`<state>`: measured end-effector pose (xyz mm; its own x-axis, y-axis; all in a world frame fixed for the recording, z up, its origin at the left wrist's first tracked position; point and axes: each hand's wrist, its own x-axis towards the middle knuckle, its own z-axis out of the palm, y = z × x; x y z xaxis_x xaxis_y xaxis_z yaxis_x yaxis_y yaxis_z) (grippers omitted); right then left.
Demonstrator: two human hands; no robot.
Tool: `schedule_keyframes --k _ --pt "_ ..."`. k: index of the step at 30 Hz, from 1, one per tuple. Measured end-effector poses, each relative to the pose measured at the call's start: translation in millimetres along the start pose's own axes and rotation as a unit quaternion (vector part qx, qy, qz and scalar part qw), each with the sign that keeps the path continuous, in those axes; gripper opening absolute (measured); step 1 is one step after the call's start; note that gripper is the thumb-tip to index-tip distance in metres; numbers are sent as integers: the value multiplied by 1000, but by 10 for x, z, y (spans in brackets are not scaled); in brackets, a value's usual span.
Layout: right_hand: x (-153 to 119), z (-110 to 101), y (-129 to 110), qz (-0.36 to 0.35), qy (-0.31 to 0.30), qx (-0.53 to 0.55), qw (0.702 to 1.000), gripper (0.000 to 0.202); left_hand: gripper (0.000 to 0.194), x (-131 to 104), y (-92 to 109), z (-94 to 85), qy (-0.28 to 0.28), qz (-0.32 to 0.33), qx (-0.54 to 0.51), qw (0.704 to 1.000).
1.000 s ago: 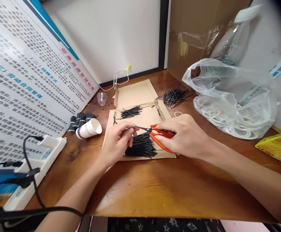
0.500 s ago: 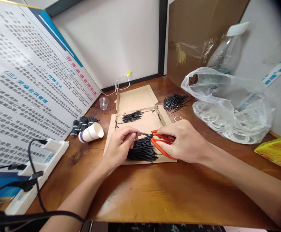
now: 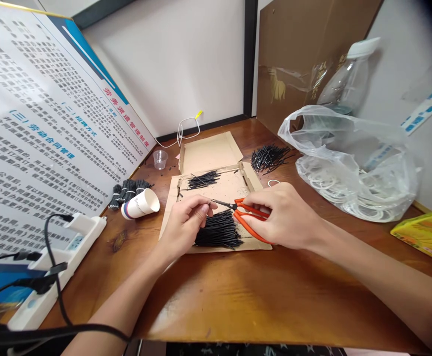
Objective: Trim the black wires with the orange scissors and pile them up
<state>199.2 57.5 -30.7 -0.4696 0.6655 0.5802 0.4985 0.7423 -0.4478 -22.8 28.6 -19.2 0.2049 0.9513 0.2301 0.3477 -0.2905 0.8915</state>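
Orange-handled scissors point(image 3: 253, 217) are gripped in my right hand point(image 3: 284, 215), their dark blades pointing left toward the fingertips of my left hand point(image 3: 188, 217). My left thumb and forefinger are pinched together by the blade tips; what they hold is too small to make out. Below the blades, a large pile of black strips point(image 3: 219, 230) lies on the opened cardboard box point(image 3: 234, 180), partly hidden by my left hand. A smaller bunch of black strips point(image 3: 203, 179) rests further back on the cardboard.
Left are a tipped paper cup point(image 3: 140, 203), tied black bundles point(image 3: 126, 192), a clear small cup point(image 3: 160, 159) and a power strip point(image 3: 67, 267). Right are another black pile point(image 3: 269, 157), a plastic bag point(image 3: 357, 183), a bottle point(image 3: 349, 79) and a yellow packet point(image 3: 429, 235).
The scissors' blade tips have shifted up slightly beside my left fingertips, and the handles sit a little further right. Both hands stay in nearly the same place.
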Motion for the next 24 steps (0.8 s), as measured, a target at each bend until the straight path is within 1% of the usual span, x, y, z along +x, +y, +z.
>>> schedule_keyframes --k 6,11,14,18,24 --pt "2 -10 -28 -4 -19 19 1000 31 17 3 -15 2 -2 5 -6 1000" --pt "-8 19 4 -22 -10 14 1000 31 16 10 -36 12 0 -7 -11 1000" --pt "-5 25 21 -27 -2 5 1000 29 17 9 -15 17 1 -23 -14 1000" --pt "1 7 15 -12 9 12 1000 28 17 8 31 17 3 -17 -14 1000" --pt "-10 10 -18 2 -12 39 999 28 18 3 24 18 10 -23 -15 1000"
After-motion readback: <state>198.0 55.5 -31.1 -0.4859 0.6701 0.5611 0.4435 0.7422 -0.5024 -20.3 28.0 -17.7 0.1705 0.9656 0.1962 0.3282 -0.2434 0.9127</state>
